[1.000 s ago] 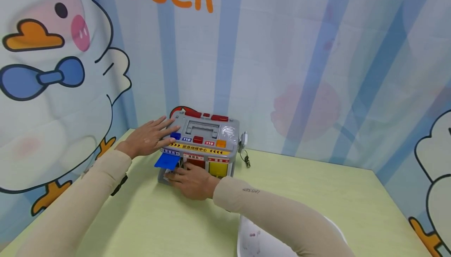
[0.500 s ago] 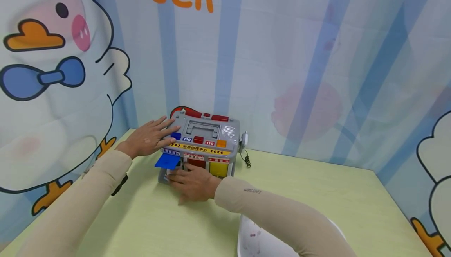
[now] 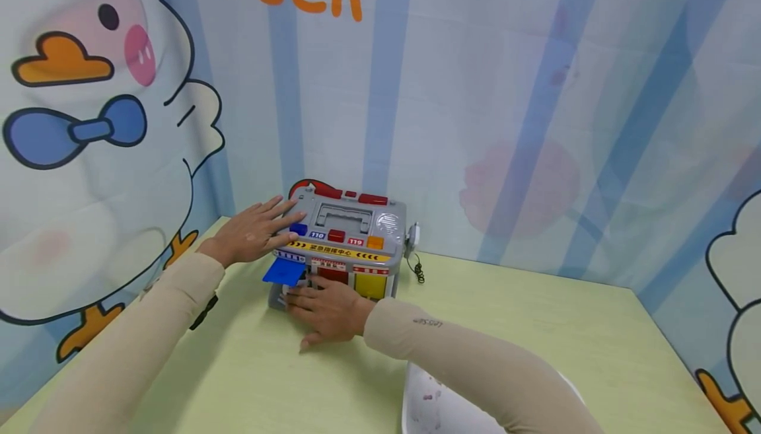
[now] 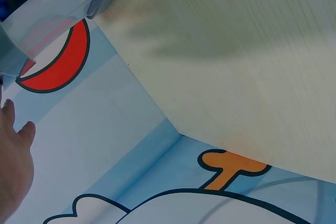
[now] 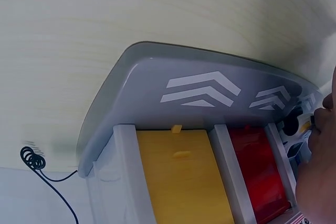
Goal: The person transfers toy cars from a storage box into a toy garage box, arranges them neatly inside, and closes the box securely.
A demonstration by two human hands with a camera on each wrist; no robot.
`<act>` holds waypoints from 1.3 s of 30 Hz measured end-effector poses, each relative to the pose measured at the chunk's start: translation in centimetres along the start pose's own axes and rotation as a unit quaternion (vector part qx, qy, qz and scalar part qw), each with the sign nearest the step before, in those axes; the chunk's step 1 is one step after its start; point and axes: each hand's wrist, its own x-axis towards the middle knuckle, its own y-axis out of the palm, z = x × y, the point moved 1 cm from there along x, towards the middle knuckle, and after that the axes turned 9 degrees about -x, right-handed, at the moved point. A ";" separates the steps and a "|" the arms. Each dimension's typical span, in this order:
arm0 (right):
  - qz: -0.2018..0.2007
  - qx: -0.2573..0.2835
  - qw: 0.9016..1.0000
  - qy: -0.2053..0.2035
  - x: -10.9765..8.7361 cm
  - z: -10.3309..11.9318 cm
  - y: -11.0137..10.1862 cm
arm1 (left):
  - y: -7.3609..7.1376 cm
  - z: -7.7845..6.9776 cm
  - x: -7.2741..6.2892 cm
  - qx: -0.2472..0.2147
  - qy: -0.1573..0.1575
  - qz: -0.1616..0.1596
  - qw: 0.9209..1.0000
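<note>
A grey toy garage (image 3: 386,224) stands against the backdrop, with a blue door (image 3: 284,271) swung up at its left bay. My left hand (image 3: 250,232) rests on the roof's left end, fingers spread and straight. At the front, my right hand (image 3: 329,308) reaches into the left bay below that door, its thumb out to the side. In the right wrist view its fingertips touch a small toy vehicle (image 5: 294,125) with dark wheels, partly hidden by the hand. The red door (image 5: 260,171) and yellow door (image 5: 184,174) are down.
A white tray (image 3: 416,407) lies at the front, partly covered by the right sleeve. On the garage's right side hangs a grey-white handset (image 3: 411,239) with a coiled cord (image 3: 419,270). A duck-print backdrop (image 3: 511,90) encloses the pale table (image 3: 523,315).
My right thumb has come out from under the hand and now points away from the bay. The right fingers have shifted slightly; my left hand stays on the roof.
</note>
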 end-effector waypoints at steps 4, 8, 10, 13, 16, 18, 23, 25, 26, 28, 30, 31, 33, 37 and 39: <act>-0.005 0.007 1.000 0.013 -0.1 0.0 -0.3 | -0.1 0.0 -0.1 -0.001 0.003 -0.001 1.000; -0.004 0.000 1.000 0.026 -0.3 -0.2 -0.5 | -0.1 0.0 -0.2 0.000 0.007 -0.002 1.000; -0.003 -0.004 1.000 0.030 -0.3 -0.2 -0.6 | -0.1 0.0 -0.2 0.001 0.007 -0.001 1.000; 0.002 -0.006 0.999 0.037 -0.2 -0.1 -0.4 | -0.1 0.0 -0.2 0.003 0.006 -0.001 1.000; 0.011 -0.009 0.999 0.046 0.1 0.1 -0.1 | -0.1 0.0 -0.2 0.002 0.004 -0.001 1.000; 0.019 -0.013 0.998 0.051 0.4 0.1 0.1 | -0.1 0.0 -0.2 0.001 0.004 -0.001 1.000; 0.032 -0.023 0.998 0.058 0.7 0.2 0.3 | -0.1 0.1 -0.1 0.000 0.005 -0.002 1.000; 0.036 -0.025 0.997 0.059 0.7 0.2 0.3 | -0.1 0.1 -0.1 0.001 0.004 -0.001 1.000; 0.037 -0.027 0.997 0.059 0.7 0.2 0.3 | -0.1 0.1 -0.1 0.002 0.004 -0.001 1.000; 0.040 -0.024 0.997 0.060 0.6 0.2 0.3 | -0.1 0.0 0.0 0.004 0.004 0.000 1.000; 0.036 -0.023 0.997 0.060 0.6 0.1 0.3 | -0.1 0.0 0.0 0.004 0.003 -0.001 1.000; 0.034 -0.021 0.997 0.060 0.5 0.1 0.3 | -0.1 0.0 0.0 0.004 0.003 -0.001 1.000; 0.026 -0.016 0.998 0.058 0.4 0.0 0.2 | 0.0 0.0 0.1 0.005 0.003 0.000 1.000; 0.009 0.005 0.999 0.051 0.0 -0.2 -0.1 | 0.0 0.1 0.1 0.005 0.004 0.000 1.000; -0.001 0.022 0.999 0.049 -0.3 -0.3 -0.3 | 0.1 0.2 0.0 0.006 0.002 0.000 1.000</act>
